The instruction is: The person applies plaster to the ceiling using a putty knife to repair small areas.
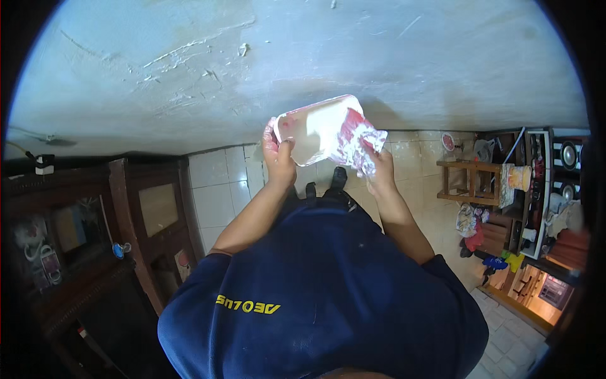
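Observation:
My left hand grips the left rim of a shallow, rounded white plastic container, its thumb over the edge. The container is tilted, and pinkish smears mark its inside near that hand. In my right hand is a crumpled white-and-pink rag, which lies against the right part of the container. Whether the rag is cloth or thin plastic I cannot tell. White and red stuff coats it, and it partly hides my right fingers. Pink smears also show on my left fingers.
A pale blue wall with rough patches rises just beyond the container. Dark wooden cabinets stand on the left. To the right are a wooden stool with a yellowish bucket, and a shelf with speakers. Tiles cover the floor.

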